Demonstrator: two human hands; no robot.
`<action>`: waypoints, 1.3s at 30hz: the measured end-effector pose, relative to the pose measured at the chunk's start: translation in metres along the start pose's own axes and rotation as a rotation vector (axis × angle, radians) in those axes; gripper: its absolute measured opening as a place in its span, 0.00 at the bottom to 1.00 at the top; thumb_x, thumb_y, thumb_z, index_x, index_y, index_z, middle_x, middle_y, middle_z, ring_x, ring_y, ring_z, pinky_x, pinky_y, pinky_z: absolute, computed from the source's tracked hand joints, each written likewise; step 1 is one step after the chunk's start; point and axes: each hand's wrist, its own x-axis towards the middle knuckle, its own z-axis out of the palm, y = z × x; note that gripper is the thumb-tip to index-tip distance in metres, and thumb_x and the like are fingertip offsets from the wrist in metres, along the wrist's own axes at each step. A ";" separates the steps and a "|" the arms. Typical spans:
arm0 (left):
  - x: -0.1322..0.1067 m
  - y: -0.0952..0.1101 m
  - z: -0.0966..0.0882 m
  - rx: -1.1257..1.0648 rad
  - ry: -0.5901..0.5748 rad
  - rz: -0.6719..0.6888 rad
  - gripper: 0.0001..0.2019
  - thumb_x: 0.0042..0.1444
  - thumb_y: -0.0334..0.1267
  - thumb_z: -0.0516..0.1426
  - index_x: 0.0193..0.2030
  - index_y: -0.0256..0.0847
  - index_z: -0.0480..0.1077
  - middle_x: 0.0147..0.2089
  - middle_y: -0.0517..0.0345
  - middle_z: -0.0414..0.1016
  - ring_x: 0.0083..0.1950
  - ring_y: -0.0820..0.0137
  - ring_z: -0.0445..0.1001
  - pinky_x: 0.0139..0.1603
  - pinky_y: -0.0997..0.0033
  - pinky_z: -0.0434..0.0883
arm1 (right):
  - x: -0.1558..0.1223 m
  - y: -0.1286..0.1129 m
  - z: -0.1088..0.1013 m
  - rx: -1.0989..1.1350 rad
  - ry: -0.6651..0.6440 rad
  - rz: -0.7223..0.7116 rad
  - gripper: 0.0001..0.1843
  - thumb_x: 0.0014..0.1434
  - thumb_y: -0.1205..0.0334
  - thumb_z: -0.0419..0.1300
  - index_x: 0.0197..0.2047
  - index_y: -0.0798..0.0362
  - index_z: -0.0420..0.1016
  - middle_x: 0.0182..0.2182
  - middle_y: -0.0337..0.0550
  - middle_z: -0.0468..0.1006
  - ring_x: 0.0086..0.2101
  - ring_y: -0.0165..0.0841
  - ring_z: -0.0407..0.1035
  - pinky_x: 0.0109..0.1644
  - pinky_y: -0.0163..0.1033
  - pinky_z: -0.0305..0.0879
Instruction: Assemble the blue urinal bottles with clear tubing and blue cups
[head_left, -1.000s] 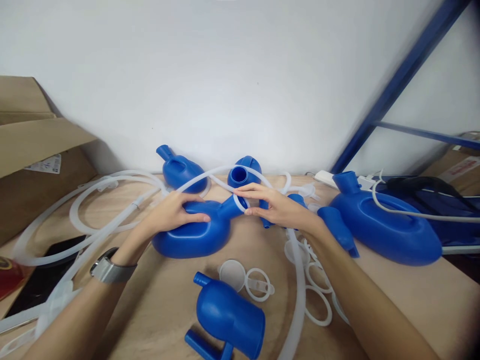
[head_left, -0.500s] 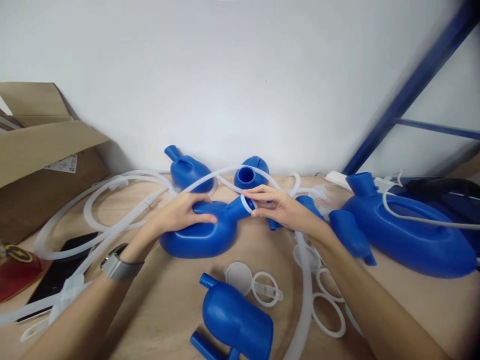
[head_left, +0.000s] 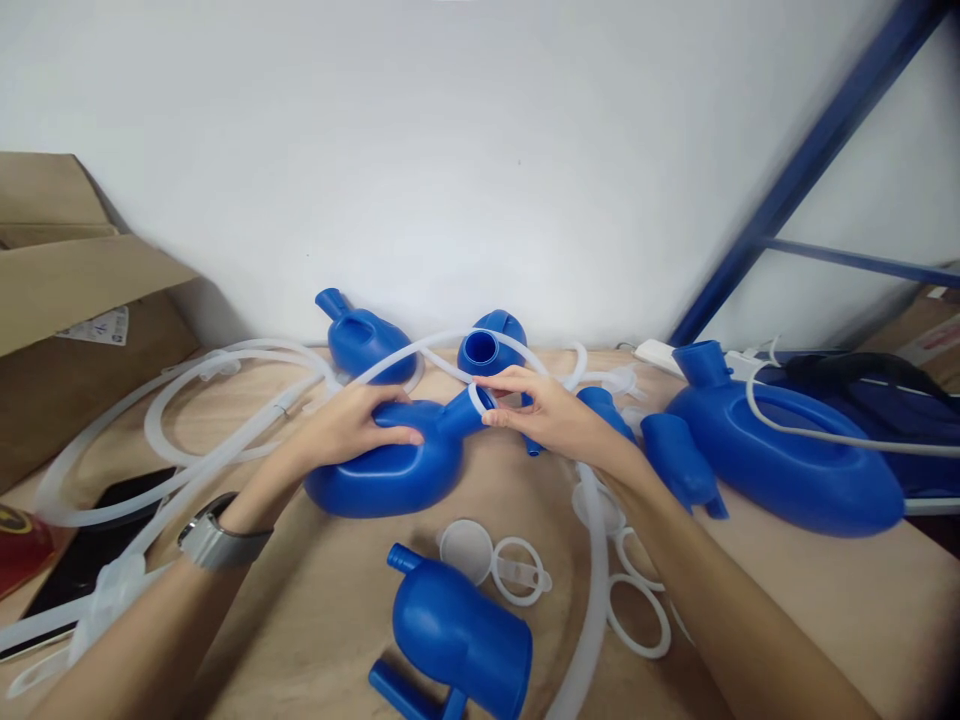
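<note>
A blue plastic bottle with a handle lies on its side on the wooden table. My left hand is wrapped round its handle, with a silver watch on the wrist. My right hand pinches a white plastic ring at the bottle's spout. A clear tube arches just behind the spout.
Several more blue bottles lie about: one near me, two by the wall, a large one at right. White rings and a cap lie in front. Clear tubing loops at left. A cardboard box stands at far left, a blue shelf frame at right.
Both hands keep their hold on the bottle and the ring; only the head camera has swayed a little sideways and back.
</note>
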 end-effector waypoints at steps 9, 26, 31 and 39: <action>0.000 0.004 -0.001 -0.008 0.011 -0.025 0.26 0.55 0.65 0.60 0.43 0.43 0.78 0.43 0.55 0.83 0.43 0.60 0.79 0.42 0.68 0.70 | -0.002 -0.011 0.007 -0.253 0.046 0.032 0.19 0.64 0.52 0.64 0.55 0.49 0.81 0.47 0.50 0.80 0.44 0.42 0.76 0.45 0.46 0.72; 0.000 0.002 0.001 -0.023 0.018 -0.054 0.27 0.54 0.65 0.61 0.46 0.43 0.79 0.48 0.54 0.84 0.48 0.57 0.80 0.47 0.67 0.72 | -0.007 -0.032 0.028 -0.432 0.247 0.168 0.17 0.69 0.52 0.59 0.53 0.52 0.81 0.48 0.49 0.83 0.49 0.43 0.77 0.59 0.49 0.68; -0.002 0.000 0.001 -0.022 0.035 -0.046 0.27 0.54 0.64 0.62 0.47 0.43 0.79 0.47 0.55 0.84 0.47 0.58 0.79 0.47 0.68 0.71 | -0.018 -0.047 0.030 -0.647 0.215 0.055 0.19 0.73 0.53 0.54 0.60 0.53 0.74 0.53 0.52 0.78 0.55 0.45 0.72 0.60 0.51 0.68; -0.002 -0.003 0.003 -0.027 0.066 0.037 0.25 0.56 0.65 0.61 0.41 0.43 0.79 0.43 0.56 0.83 0.45 0.60 0.78 0.45 0.68 0.70 | -0.041 -0.085 0.040 -1.090 -0.045 -0.015 0.10 0.68 0.56 0.62 0.46 0.55 0.75 0.51 0.58 0.75 0.49 0.49 0.73 0.39 0.46 0.72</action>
